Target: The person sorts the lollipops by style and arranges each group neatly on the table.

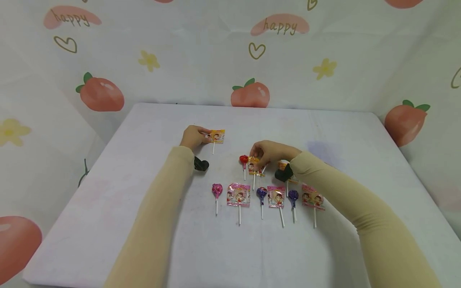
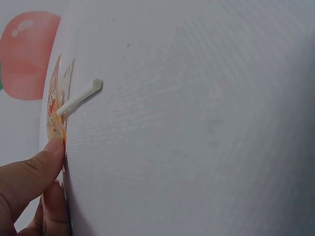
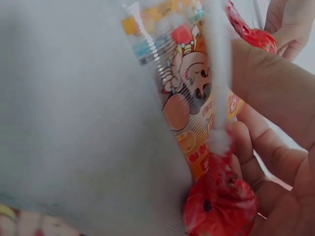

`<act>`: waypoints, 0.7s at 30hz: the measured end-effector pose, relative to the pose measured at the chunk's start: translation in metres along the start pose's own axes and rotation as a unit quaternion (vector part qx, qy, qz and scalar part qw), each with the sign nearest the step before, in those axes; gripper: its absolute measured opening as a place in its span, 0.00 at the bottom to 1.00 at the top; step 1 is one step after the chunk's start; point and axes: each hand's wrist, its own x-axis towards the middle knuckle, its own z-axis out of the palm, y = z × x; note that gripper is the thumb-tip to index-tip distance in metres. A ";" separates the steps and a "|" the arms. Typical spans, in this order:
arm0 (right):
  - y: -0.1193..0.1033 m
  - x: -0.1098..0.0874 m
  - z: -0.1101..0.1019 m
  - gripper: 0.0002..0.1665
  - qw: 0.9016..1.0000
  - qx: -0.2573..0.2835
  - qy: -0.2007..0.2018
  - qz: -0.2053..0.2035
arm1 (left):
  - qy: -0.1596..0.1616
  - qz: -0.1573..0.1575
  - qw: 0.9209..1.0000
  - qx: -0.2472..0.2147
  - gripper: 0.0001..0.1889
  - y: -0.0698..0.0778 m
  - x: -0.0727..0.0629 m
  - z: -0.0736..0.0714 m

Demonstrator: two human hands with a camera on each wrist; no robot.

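Toward the far side of the white table (image 1: 158, 132), the left hand (image 1: 195, 137) pinches the edge of an orange-packet lollipop (image 1: 217, 136) between thumb and fingers, covering that side of its wrapper; its stick points back toward the person. Nearer and to the right, the right hand (image 1: 272, 152) has thumb and curled fingers closed about a red lollipop (image 3: 221, 209), whose head is hidden from the head view, leaving a short length of white stick; the right wrist view shows it blurred, with the exact contact hard to make out. Beneath that hand lies a second orange packet (image 1: 253, 165), partly covered, with another red lollipop (image 1: 243, 159) just beside it. A third orange packet (image 1: 282, 164) is mostly blocked by the black wrist device (image 1: 283, 173). In front runs a row: a pink lollipop (image 1: 217, 189), then three pink packets (image 1: 238, 195) alternating with two purple lollipops (image 1: 261, 192). Cartoon figures are printed on the packets; red lettering along an orange edge is too blurred to read, and no brand can be made out. On the fruit-patterned backdrop (image 1: 201, 68), "happy" reads clearly twice, above heart outlines, while other motifs are cut off at the top.
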 end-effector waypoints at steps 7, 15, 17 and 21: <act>0.000 0.002 -0.004 0.23 1.000 -0.013 0.015 0.009 | 0.003 -0.001 1.000 0.000 0.20 -0.001 0.001 0.000; 0.002 0.001 -0.006 0.24 0.999 -0.002 0.048 0.004 | 0.002 0.001 1.000 0.008 0.19 -0.001 0.001 0.000; 0.002 0.001 -0.007 0.25 0.998 -0.002 0.062 0.000 | 0.003 0.004 1.000 0.009 0.19 -0.001 0.001 0.000; 0.002 0.001 -0.012 0.25 0.996 0.011 0.088 -0.010 | 0.003 0.003 1.000 0.004 0.19 -0.001 0.002 0.000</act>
